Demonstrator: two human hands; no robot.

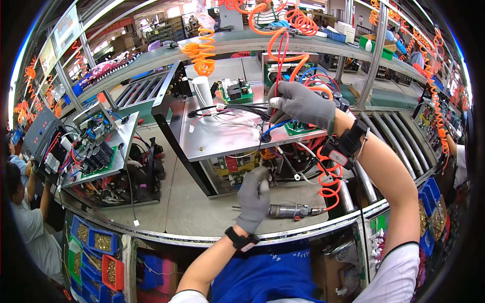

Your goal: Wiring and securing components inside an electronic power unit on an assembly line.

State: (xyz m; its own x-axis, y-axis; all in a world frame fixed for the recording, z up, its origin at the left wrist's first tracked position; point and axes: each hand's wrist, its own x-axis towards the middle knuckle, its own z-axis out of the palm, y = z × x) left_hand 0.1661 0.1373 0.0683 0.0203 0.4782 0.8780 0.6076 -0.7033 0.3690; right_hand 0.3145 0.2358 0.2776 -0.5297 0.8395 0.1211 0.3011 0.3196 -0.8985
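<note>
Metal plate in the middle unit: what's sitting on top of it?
On the metal plate are a white tube, a green circuit board toward the back and loose wires. The right hand hides whatever lies directly behind it.

Electronics factory: roller conveyor, coiled orange hoses

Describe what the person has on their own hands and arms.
The left hand and right hand wear plain grey gloves. Black wrist straps carry small modules; the right one has a red-and-pale face. The forearms are bare below short white sleeves; the right sleeve has a dark edge.
</note>
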